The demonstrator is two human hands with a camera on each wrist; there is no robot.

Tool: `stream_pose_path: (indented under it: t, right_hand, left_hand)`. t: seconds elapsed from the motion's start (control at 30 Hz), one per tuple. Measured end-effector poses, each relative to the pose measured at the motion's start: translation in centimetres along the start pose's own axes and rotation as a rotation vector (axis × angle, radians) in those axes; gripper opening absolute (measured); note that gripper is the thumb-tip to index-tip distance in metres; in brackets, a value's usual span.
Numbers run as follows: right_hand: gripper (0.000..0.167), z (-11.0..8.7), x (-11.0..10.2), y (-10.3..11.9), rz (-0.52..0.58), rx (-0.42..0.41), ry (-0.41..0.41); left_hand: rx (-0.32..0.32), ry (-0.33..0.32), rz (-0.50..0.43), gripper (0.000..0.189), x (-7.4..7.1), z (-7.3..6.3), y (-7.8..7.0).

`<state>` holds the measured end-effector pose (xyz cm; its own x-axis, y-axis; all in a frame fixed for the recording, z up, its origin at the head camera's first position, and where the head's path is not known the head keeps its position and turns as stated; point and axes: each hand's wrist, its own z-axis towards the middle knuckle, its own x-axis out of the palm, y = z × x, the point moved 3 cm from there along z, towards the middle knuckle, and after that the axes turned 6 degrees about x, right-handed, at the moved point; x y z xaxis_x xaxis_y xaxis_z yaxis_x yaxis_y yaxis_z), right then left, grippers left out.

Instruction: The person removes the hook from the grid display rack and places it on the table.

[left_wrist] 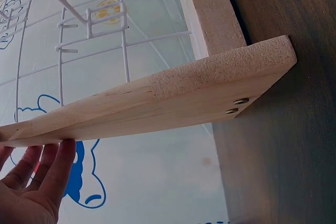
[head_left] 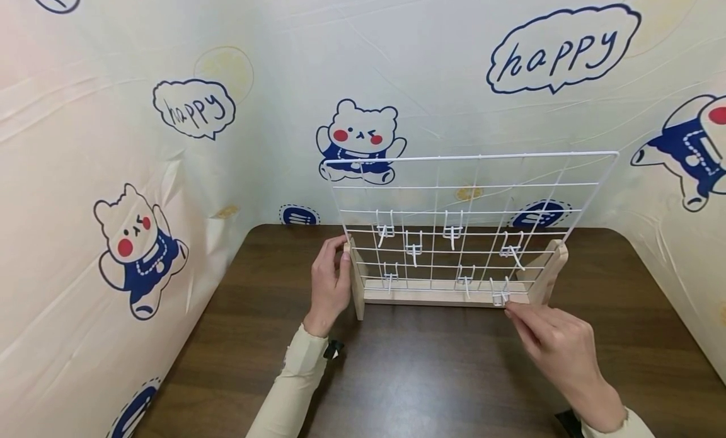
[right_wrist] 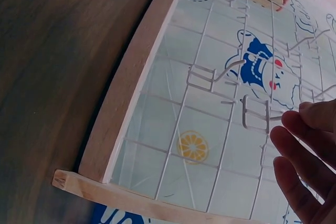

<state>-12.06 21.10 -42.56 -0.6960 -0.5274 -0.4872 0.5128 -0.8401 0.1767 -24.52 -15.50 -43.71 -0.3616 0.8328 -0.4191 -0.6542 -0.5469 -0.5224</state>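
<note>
A white wire grid rack (head_left: 437,187) with pale wooden side supports and a wooden base bar stands on the table. My left hand (head_left: 330,280) holds its left wooden support (left_wrist: 173,90), fingers at the back edge and thumb toward the front. Between thumb and fingertips, my right hand (head_left: 561,340) pinches the prong of a white wire hook (right_wrist: 255,113). This hook is low on the grid's right part, and its square frame overlaps the wires. Several other white hooks hang across the grid, one of them (right_wrist: 202,78) beside the pinched one in the right wrist view.
The dark brown wooden table (head_left: 408,368) extends in front of the rack and to both sides. Behind it hangs a pale curtain (head_left: 272,110) printed with bears and speech bubbles. The right wooden support (head_left: 549,271) of the rack is just behind my right hand.
</note>
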Motion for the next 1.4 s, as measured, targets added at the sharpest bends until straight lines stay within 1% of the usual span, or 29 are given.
stream_pose_path:
  t: [0.2, 0.4, 0.57, 0.83, 1.07, 1.13, 1.2, 1.4]
  right_hand:
    - [0.049, -0.3, 0.0, -0.1, -0.008, 0.011, 0.022]
    - [0.047, -0.5, 0.1, -0.2, -0.008, 0.002, 0.02]
    - [0.048, -0.6, 0.2, -0.3, -0.009, 0.002, 0.028]
    - [0.046, -0.9, 0.3, -0.5, -0.009, -0.013, 0.025]
    - [0.053, -1.4, 0.3, -0.5, -0.019, -0.002, 0.068]
    - [0.054, -1.5, 0.3, -0.5, -0.02, -0.003, 0.073]
    - [0.053, -1.6, 0.4, -0.5, -0.009, -0.008, 0.06]
    - [0.053, -2.0, 0.6, -0.7, -0.014, -0.015, 0.073]
  left_hand:
    - [-0.002, 0.003, 0.002, 0.029, 0.0, 0.0, -0.1]
    - [-0.011, 0.003, -0.004, 0.028, 0.0, 0.0, -0.1]
    - [-0.014, 0.004, -0.002, 0.028, 0.1, -0.1, 0.0]
    - [-0.012, 0.01, 0.005, 0.029, 0.0, 0.0, -0.3]
    - [-0.023, 0.017, 0.009, 0.028, 0.0, 0.1, -0.3]
    - [-0.02, 0.013, 0.014, 0.028, -0.1, 0.1, -0.3]
    - [-0.015, 0.006, 0.017, 0.028, -0.1, 0.1, -0.3]
    - [-0.003, -0.004, 0.019, 0.028, -0.1, 0.0, -0.3]
